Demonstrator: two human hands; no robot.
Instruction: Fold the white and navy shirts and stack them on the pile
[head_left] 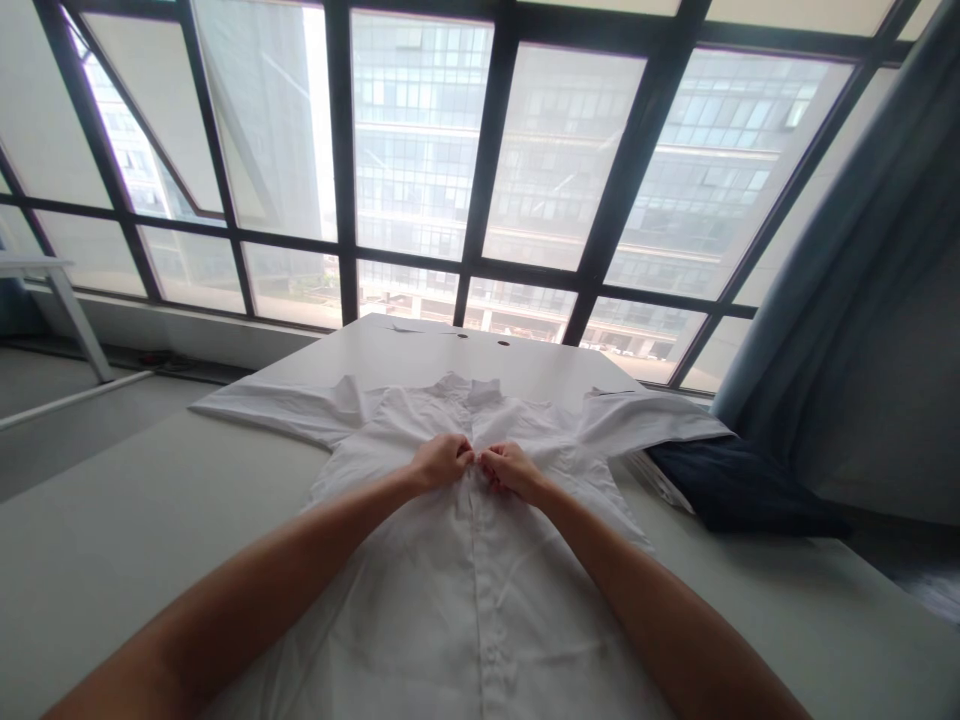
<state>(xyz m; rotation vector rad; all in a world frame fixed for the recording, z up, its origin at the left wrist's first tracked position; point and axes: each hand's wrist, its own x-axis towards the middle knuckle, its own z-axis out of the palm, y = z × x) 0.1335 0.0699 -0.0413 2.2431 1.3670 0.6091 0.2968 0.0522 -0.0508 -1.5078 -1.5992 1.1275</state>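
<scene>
A white long-sleeved shirt lies front side up, its collar at the far end and its sleeves spread to both sides. Both hands meet at the front placket in the upper chest area. My left hand pinches the cloth at the placket's left edge. Close beside it, my right hand is closed on the placket from the other side. Any button between the fingertips is too small to make out. Below the hands the placket runs straight down towards me, and the two edges lie together.
The shirt rests on a pale table. Folded dark cloth is stacked at the right, partly under the right sleeve. A blue-grey curtain hangs at the right. Large windows stand behind the table, and a white-framed table is at the left.
</scene>
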